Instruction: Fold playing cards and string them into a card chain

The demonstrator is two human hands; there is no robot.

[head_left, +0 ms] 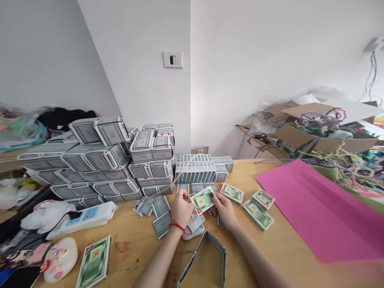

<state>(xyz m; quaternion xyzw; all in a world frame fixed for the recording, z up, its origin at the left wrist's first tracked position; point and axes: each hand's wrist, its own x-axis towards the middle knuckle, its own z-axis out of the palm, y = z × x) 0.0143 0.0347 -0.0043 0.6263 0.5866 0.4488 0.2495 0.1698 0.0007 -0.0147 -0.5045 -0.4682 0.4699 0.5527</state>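
Observation:
Both hands hold a small green playing-card box [203, 201] above the middle of the table. My left hand [181, 209], with a red string on its wrist, is closed at the box's left end. My right hand [224, 209] grips the right end, thumb on top. Below them lie several loose white-faced playing cards [193, 229]. Grey-backed cards [162, 224] are spread left of my left hand. Between my forearms stands a bent frame of joined cards [224, 256]. More green card boxes [258, 214] lie to the right, and a larger green box [95, 262] at the front left.
Stacked blocks of folded cards [99, 160] rise at the back left, with a teal-edged card block [195, 168] behind my hands. A white power strip [87, 218] lies left. Pink paper [318, 216] covers the right side, near a cardboard box [330, 140] of yarn.

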